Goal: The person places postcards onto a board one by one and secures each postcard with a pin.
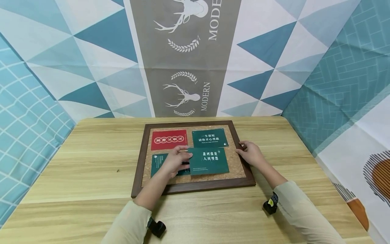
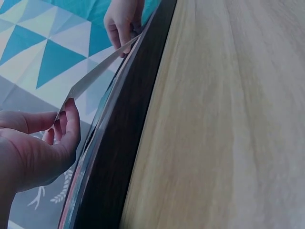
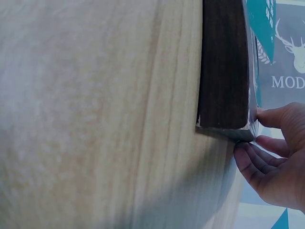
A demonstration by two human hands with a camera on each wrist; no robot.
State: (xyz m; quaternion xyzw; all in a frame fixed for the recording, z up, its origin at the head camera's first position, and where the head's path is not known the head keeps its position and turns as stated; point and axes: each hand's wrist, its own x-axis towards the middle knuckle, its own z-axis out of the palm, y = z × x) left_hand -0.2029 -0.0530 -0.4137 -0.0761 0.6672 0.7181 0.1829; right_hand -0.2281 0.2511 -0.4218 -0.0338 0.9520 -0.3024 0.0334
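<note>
A cork board (image 1: 236,169) in a dark brown wooden frame (image 1: 210,184) lies on the table. My left hand (image 1: 176,161) pinches the left edge of a green card (image 1: 210,166) with white lettering. In the left wrist view this card (image 2: 93,74) is tilted, its near end raised off the board. My right hand (image 1: 251,154) grips the right side of the frame, with the thumb on top and fingers at the outer edge, as the right wrist view of that hand (image 3: 281,157) shows. Another green card (image 1: 158,162) is partly hidden under my left hand.
On the board's upper half lie a red card (image 1: 167,144) and a green card (image 1: 210,137) with pins at its corners. The light wooden table (image 1: 91,162) extends around the frame. Patterned cloth (image 1: 182,57) hangs behind the table.
</note>
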